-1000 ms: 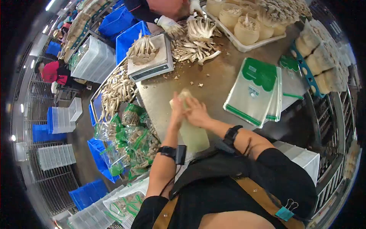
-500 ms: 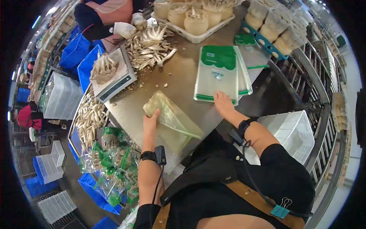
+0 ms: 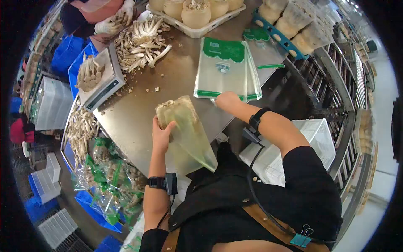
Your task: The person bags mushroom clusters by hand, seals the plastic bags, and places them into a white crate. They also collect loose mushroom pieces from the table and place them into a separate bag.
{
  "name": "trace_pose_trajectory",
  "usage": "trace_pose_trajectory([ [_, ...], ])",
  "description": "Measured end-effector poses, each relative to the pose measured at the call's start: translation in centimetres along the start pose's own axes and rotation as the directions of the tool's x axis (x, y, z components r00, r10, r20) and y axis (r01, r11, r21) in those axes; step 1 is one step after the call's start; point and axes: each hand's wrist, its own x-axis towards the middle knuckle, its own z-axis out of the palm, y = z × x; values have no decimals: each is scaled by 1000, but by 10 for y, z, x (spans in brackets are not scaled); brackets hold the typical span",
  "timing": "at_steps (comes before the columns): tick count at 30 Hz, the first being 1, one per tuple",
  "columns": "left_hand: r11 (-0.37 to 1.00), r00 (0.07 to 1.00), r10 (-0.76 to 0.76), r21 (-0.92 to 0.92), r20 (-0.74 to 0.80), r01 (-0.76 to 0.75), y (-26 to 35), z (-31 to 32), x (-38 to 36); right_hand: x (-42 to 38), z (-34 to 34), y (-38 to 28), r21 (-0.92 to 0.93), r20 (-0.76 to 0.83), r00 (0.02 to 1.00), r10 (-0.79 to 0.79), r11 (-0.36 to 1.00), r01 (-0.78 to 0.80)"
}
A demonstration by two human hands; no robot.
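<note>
My left hand (image 3: 161, 133) is closed round one side of a translucent yellowish plastic bag (image 3: 189, 140), thumb on its front face. Brownish matter shows along the bag's upper end; what it is I cannot make out clearly. The bag hangs tilted over the table's near edge. On the metal table lies a stack of clear packaging bags (image 3: 226, 77) with green printed tops and green lower strips. My right hand (image 3: 228, 101) is at the stack's lower edge, its fingers curled in a pinch on a bag's edge; the fingertips are partly hidden.
A scale (image 3: 103, 90) bears a mushroom clump (image 3: 89, 75); loose mushrooms (image 3: 140, 44) lie beside it. A co-worker's gloved hand (image 3: 115, 23) is at the upper left. Jars fill a white tray (image 3: 201, 31). Packed mushroom bags (image 3: 111, 180) lie left, a white basket (image 3: 312, 143) right.
My right hand has gone from fingers stretched on the bag stack to curled at its lower edge. My left hand has turned the yellowish bag more upright. The view has shifted.
</note>
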Motion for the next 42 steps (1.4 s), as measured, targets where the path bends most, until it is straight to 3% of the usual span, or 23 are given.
trace_pose_trajectory([
  [2,1000,997,8,14,83,-10,1,19,-11,-4,4,11,25,-63,995,-77,997,79],
  [4,1000,998,-4,10,69,3,-5,33,-18,-7,5,18,63,-126,981,-150,985,159],
  [6,1000,998,-13,7,58,13,-15,45,-23,-12,2,24,13,-346,910,-229,969,248],
  [7,1000,998,-27,14,49,27,-19,49,-26,-11,14,25,21,-334,911,-242,964,264],
  [9,999,999,-42,24,31,42,-26,56,-27,-3,38,25,-104,-522,822,-227,974,203],
  [10,998,998,-62,-16,-10,62,-31,58,-28,-2,38,25,-102,-523,820,-234,972,212],
  [13,992,993,-81,-105,-80,72,-42,63,-33,-5,33,26,-80,-393,878,-275,961,265],
  [15,986,991,-69,-157,-114,51,-46,67,-36,-3,23,31,260,-322,944,-74,952,164],
  [16,991,985,-79,-121,-152,60,-37,71,-40,-1,16,36,256,-320,944,-84,951,172],
  [18,993,976,-95,-91,-198,78,-28,79,-45,5,4,46,698,-82,979,187,712,-77],
  [19,998,983,-35,-64,-179,24,-25,85,-46,10,3,53,697,-78,981,180,714,-75],
  [21,999,987,15,-40,-158,-21,-22,99,-47,15,3,64,907,246,953,177,305,-291],
  [23,959,965,209,226,-161,-170,-18,116,-46,14,5,67,927,184,975,121,309,-213],
  [25,940,972,195,306,-130,-148,-12,127,-47,15,10,66,937,21,996,91,345,-52],
  [28,880,966,232,449,-117,-157,-5,143,-47,10,4,65,905,30,994,110,418,-74],
  [30,664,909,417,676,21,-320,-5,147,-42,2,-6,62,911,-42,985,170,411,-32],
  [32,653,918,394,690,43,-313,2,158,-40,-10,-25,55,914,-123,967,222,405,23],
  [34,633,927,369,712,66,-302,8,165,-36,-24,-47,48,799,-366,897,249,578,165],
  [35,626,922,383,716,62,-309,10,166,-33,-26,-51,43,794,-381,892,245,581,180],
  [38,602,909,404,720,98,-345,23,164,-35,-27,-63,21,464,-686,724,75,811,356],
  [39,599,920,382,734,88,-319,29,164,-35,-31,-69,21,453,-699,712,70,813,366],
  [41,587,924,375,752,74,-299,34,154,-36,-46,-80,20,164,-785,609,-117,908,385],
  [42,743,941,333,629,-54,-227,32,145,-35,-47,-85,14,154,-794,595,-122,908,391],
])
